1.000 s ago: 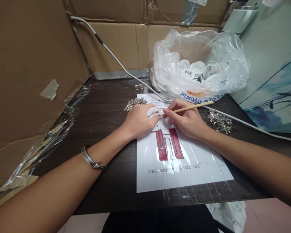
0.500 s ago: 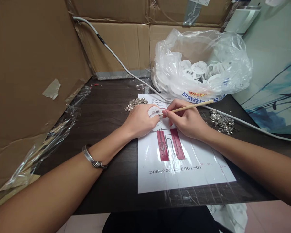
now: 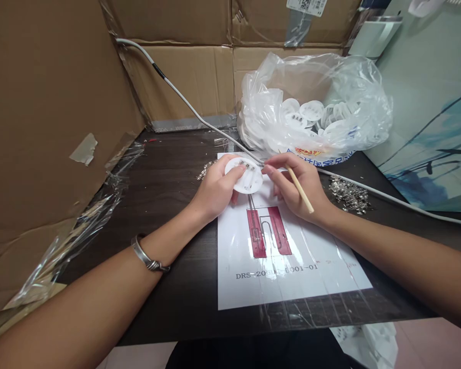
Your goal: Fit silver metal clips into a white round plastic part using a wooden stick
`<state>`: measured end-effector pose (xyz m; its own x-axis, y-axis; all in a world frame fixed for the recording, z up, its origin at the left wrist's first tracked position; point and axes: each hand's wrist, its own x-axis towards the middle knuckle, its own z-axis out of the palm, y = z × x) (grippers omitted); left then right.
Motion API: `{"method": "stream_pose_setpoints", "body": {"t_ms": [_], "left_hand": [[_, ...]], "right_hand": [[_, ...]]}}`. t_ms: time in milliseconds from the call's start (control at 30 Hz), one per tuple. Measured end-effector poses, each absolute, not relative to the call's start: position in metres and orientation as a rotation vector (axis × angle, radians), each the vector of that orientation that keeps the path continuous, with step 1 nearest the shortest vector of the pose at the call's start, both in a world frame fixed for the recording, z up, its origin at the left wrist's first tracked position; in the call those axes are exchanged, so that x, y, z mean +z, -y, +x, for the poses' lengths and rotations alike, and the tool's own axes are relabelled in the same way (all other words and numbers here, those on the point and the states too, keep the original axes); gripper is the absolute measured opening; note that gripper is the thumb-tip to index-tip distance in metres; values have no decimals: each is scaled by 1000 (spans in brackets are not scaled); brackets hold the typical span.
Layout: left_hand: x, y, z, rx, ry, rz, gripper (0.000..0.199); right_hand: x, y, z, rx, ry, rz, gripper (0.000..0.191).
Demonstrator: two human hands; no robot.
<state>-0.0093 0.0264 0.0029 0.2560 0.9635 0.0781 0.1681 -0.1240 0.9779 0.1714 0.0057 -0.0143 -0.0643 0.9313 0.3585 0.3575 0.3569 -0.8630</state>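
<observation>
My left hand (image 3: 216,188) grips a round white plastic disc (image 3: 249,180) by its left side, thumb on the face. Small metal pieces sit in slots along the disc's upper part. My right hand (image 3: 299,184) holds a thin wooden stick (image 3: 301,192) that slants across the hand, its thick end pointing down toward me. The fingertips of that hand are close to the disc's right edge; whether they touch it I cannot tell. Beneath both hands lies a printed sheet (image 3: 246,292) with a red drawing, under clear tape.
A clear plastic bag (image 3: 259,113) full of similar white discs (image 3: 312,110) stands at the back. Small metal parts (image 3: 349,195) are heaped on the right, with another pile (image 3: 206,170) beyond my left hand. A grey cable (image 3: 192,108) crosses the dark table (image 3: 165,174). Cardboard (image 3: 192,72) walls the back and left.
The disc has been lifted and turned so its face shows more. The wooden stick has swung from pointing at the disc to slanting back across my right hand.
</observation>
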Motion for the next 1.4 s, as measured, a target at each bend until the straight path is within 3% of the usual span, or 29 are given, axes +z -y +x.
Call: {"method": "stream_pose_setpoints", "body": {"t_ms": [133, 267, 400, 533, 733, 933, 1067, 1233, 1400], "left_hand": [[6, -24, -7, 974, -1035, 1421, 25], [7, -22, -7, 932, -988, 1419, 47], [5, -23, -9, 868, -966, 1439, 64], [4, -25, -10, 852, -950, 1424, 68], [4, -25, -10, 834, -962, 1428, 65], [4, -24, -10, 847, -894, 1362, 30], [6, -22, -8, 855, -943, 1344, 28], [6, -23, -7, 874, -988, 1379, 25], [1, -25, -10, 871, -1041, 1466, 19]], "right_hand": [[-11, -4, 170, 760, 1702, -1142, 43], [-9, -3, 170, 757, 1766, -1137, 52], [-9, -3, 170, 748, 1777, -1158, 46], [-8, -2, 171, 750, 1788, -1150, 43], [-8, -1, 171, 805, 1784, -1140, 43], [-10, -2, 171, 757, 1820, -1124, 49], [-11, -2, 172, 763, 1902, -1096, 57], [-12, -3, 173, 887, 1654, -1085, 44], [-10, -1, 172, 774, 1542, -1051, 38]]}}
